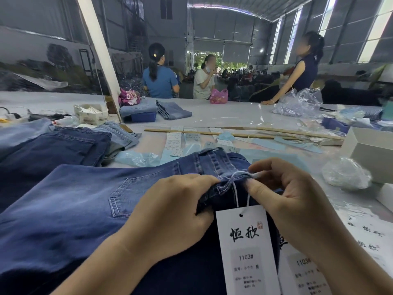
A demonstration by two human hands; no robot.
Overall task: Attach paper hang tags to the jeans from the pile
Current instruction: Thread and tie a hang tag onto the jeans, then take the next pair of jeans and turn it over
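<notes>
The left hand (pixel 170 211) gripped the waistband of the jeans (pixel 74 199) spread at the tabletop's (pixel 234 116) near edge. The right hand (pixel 291 194) pinched the white string (pixel 236 194) looped through a belt loop; the hang tag (pixel 246 250) dangled below.

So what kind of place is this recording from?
Most likely a garment finishing workshop in a large metal-roofed hall: folded jeans piled on a long table, printed hang tags being strung onto waistbands, and other workers at the table's far side.

right: white box (pixel 371 150) blocks | left: jeans pile (pixel 53 143) blocks
</notes>
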